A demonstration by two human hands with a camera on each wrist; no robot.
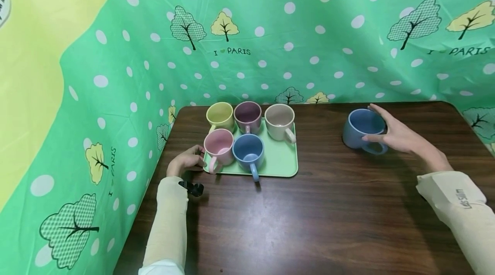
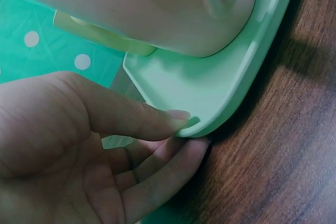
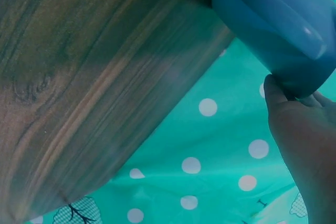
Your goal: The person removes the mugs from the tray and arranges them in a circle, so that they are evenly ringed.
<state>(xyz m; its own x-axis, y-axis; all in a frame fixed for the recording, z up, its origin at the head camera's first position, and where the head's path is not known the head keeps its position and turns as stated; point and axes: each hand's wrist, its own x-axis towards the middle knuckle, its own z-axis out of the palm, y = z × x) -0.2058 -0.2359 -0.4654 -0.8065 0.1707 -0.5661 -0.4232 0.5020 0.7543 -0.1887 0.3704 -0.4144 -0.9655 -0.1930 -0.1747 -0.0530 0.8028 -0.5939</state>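
Left hand [image 1: 187, 161] pinches the green tray [image 1: 281, 155] at a corner; right hand [image 1: 397, 134], spread wide, grips the rightmost blue mug [image 1: 352, 133].

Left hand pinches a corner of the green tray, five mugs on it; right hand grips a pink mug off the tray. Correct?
One error: the mug in the right hand is blue, not pink, as the head view shows. The rest stands: left hand pinching a corner of the green tray, five mugs on it.

Smooth mugs [image 1: 352, 136], glossy wood-grain tabletop [image 1: 317, 210]
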